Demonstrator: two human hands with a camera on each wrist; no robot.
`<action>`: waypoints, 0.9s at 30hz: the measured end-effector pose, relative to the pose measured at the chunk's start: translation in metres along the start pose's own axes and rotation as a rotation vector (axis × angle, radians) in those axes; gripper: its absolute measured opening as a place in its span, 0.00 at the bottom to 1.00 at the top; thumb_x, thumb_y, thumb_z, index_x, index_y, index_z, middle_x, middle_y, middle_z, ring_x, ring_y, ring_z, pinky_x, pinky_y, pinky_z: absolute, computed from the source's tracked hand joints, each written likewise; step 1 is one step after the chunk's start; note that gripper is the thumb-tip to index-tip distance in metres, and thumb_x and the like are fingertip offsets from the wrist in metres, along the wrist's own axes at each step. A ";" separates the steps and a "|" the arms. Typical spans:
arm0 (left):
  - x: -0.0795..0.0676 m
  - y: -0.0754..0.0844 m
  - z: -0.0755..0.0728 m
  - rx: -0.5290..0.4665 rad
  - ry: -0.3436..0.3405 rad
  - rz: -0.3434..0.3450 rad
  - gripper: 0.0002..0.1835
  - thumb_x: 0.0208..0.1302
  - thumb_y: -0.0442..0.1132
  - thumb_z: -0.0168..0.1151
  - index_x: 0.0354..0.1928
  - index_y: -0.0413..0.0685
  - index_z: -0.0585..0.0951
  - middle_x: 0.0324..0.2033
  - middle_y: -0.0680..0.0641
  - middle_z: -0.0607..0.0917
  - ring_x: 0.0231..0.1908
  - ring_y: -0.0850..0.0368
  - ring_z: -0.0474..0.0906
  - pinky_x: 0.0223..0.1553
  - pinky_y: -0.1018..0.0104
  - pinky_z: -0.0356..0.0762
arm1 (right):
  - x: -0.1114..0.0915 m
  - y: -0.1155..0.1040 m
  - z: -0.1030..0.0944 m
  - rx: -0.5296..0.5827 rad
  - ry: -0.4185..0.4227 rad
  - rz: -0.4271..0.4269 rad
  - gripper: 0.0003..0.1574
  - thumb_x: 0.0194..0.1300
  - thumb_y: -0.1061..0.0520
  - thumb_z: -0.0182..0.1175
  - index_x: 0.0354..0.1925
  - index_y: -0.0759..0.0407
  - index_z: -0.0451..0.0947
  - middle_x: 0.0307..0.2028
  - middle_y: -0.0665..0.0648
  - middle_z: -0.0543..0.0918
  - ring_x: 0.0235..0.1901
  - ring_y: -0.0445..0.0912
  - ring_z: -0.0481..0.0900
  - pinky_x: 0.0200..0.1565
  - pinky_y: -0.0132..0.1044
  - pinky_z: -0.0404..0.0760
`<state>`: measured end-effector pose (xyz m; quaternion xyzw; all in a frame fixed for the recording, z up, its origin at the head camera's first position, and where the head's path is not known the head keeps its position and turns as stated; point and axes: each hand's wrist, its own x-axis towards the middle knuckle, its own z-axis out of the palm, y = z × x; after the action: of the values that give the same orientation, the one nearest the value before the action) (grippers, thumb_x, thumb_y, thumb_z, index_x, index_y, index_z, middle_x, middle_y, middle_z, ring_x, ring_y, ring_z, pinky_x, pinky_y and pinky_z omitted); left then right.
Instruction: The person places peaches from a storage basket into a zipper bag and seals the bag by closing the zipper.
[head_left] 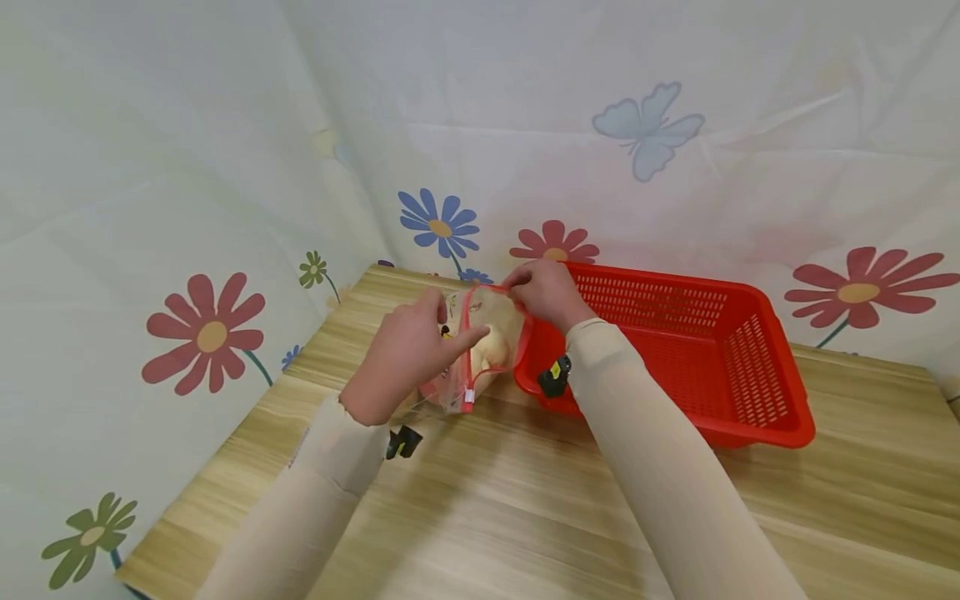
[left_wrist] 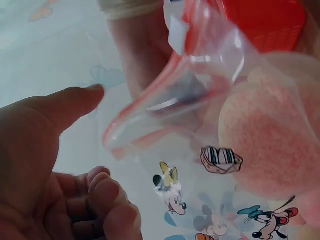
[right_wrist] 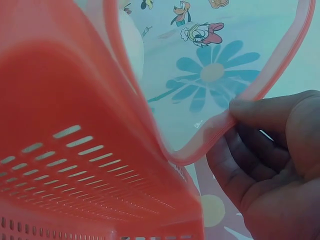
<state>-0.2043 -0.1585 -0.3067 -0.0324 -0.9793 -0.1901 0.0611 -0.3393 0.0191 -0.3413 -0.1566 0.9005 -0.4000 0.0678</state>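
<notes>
A clear zip bag (head_left: pixel 459 379) with a red zip edge and cartoon prints lies on the table, its mouth spread wide. Inside it shows a pinkish, fuzzy-looking rounded thing (left_wrist: pixel 270 135), possibly soft. My right hand (head_left: pixel 551 292) pinches the red rim of the bag between thumb and fingers, close beside the basket's wall, as the right wrist view shows. At the bag's left side is my left hand (head_left: pixel 412 350), thumb and fingers apart. In the left wrist view a gap shows between that hand and the bag's red edge.
A red plastic basket (head_left: pixel 780 367) with slotted walls stands right of the bag, touching or nearly touching it. The wooden table (head_left: pixel 480 517) meets a white cloth backdrop (head_left: pixel 480 108) printed with flowers and a butterfly. Small black devices (head_left: pixel 555 377) sit at both wrists.
</notes>
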 end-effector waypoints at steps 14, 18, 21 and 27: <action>-0.048 0.004 0.024 0.263 -0.190 0.151 0.19 0.50 0.48 0.72 0.16 0.51 0.71 0.12 0.54 0.71 0.15 0.60 0.67 0.18 0.68 0.64 | -0.003 -0.004 -0.003 0.076 0.021 0.035 0.15 0.65 0.55 0.61 0.50 0.54 0.83 0.42 0.54 0.85 0.39 0.50 0.78 0.40 0.37 0.83; -0.050 0.002 0.022 0.243 -0.172 0.202 0.14 0.53 0.37 0.64 0.15 0.52 0.72 0.12 0.55 0.71 0.17 0.59 0.65 0.19 0.67 0.63 | -0.003 -0.004 -0.003 0.090 0.019 0.053 0.16 0.65 0.55 0.61 0.51 0.53 0.82 0.44 0.54 0.84 0.39 0.50 0.78 0.40 0.37 0.84; -0.050 0.000 0.019 0.227 -0.170 0.210 0.12 0.56 0.37 0.64 0.18 0.51 0.74 0.13 0.54 0.72 0.18 0.58 0.67 0.20 0.68 0.64 | -0.002 -0.005 -0.003 0.094 0.020 0.058 0.16 0.65 0.55 0.61 0.51 0.53 0.82 0.43 0.54 0.84 0.39 0.50 0.78 0.39 0.36 0.83; -0.052 -0.003 0.006 0.256 -0.165 0.201 0.13 0.59 0.42 0.66 0.20 0.49 0.76 0.14 0.53 0.72 0.19 0.58 0.67 0.22 0.68 0.64 | 0.001 -0.008 -0.003 0.134 0.067 0.038 0.14 0.65 0.56 0.61 0.49 0.55 0.84 0.40 0.56 0.86 0.33 0.50 0.81 0.35 0.35 0.84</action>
<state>-0.1541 -0.1606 -0.3204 -0.1374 -0.9891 -0.0535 0.0029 -0.3391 0.0159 -0.3331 -0.1209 0.8763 -0.4630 0.0557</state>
